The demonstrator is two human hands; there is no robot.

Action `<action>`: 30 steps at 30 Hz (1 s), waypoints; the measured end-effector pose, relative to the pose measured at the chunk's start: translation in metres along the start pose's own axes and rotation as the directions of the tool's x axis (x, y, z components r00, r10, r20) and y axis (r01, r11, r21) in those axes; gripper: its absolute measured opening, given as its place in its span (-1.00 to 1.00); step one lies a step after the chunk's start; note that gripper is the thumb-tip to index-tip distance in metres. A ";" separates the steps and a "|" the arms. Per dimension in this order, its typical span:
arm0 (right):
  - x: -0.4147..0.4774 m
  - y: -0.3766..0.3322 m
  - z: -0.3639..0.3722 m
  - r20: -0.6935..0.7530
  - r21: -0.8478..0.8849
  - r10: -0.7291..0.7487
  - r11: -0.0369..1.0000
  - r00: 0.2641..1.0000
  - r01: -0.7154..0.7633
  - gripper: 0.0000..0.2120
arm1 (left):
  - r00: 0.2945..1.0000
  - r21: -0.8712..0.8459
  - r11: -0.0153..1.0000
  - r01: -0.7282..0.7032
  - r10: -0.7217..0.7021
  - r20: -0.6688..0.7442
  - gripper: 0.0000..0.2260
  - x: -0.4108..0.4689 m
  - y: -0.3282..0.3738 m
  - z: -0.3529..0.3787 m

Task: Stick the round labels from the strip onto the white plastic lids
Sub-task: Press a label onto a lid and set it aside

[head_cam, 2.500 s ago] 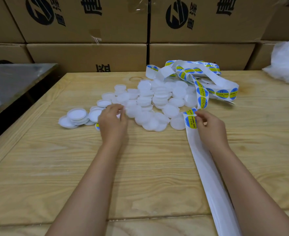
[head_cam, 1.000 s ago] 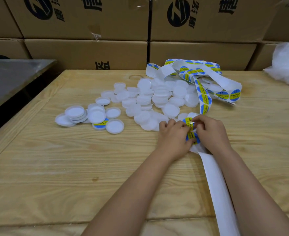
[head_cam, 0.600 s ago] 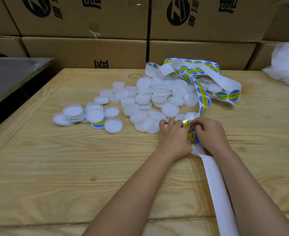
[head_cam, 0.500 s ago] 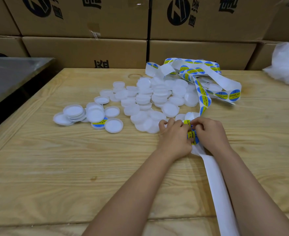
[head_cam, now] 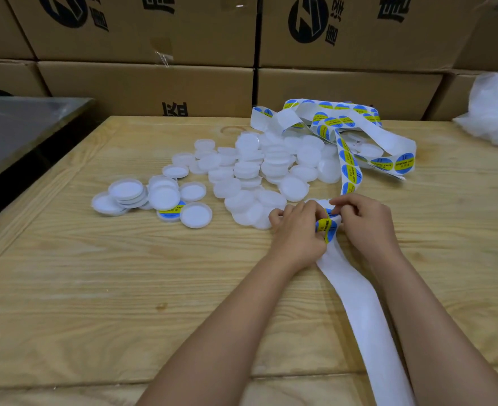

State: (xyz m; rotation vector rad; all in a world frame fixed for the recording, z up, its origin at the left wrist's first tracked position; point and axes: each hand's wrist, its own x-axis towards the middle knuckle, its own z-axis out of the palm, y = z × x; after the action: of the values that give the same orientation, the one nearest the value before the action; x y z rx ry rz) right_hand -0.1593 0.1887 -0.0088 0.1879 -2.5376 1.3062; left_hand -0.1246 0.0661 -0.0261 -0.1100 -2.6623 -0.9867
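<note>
— What are your hands doing?
— My left hand pinches a round label; my right hand pinches the strip beside it, at the near right edge of the lid pile.
— Anything finished?
— One labelled lid lies left of the pile on the counter

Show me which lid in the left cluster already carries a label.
The labelled lid, half hidden under plain lids at the cluster's near edge: it alone shows yellow and blue.
</note>
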 end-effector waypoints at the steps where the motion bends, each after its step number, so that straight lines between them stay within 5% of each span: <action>1: 0.000 0.000 -0.001 -0.002 0.007 0.001 1.000 1.000 -0.001 -0.67 | 1.000 -0.023 1.000 -0.001 0.001 -0.011 -0.79 -0.001 0.001 -0.001; 19: 0.002 0.005 -0.006 -0.033 0.108 0.123 0.987 0.992 -0.119 -0.75 | 0.993 -0.283 0.955 -0.091 0.064 -0.102 -0.92 -0.011 0.002 -0.012; 25: 0.001 0.003 -0.006 -0.048 0.044 0.111 0.993 0.993 -0.109 -0.77 | 0.961 -0.745 0.665 0.055 -0.236 -0.140 -0.79 -0.010 -0.005 -0.031; 30: 0.001 -0.001 -0.009 0.007 0.139 0.088 0.986 0.996 -0.088 -0.84 | 0.921 -0.883 0.455 0.119 -0.383 -0.073 -0.87 -0.006 -0.013 -0.040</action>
State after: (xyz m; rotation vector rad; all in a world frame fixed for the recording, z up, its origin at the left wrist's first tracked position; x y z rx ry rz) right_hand -0.1583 0.1955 -0.0020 0.1057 -2.4823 1.5178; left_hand -0.1113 0.0304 -0.0073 0.2155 -1.6832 -2.2077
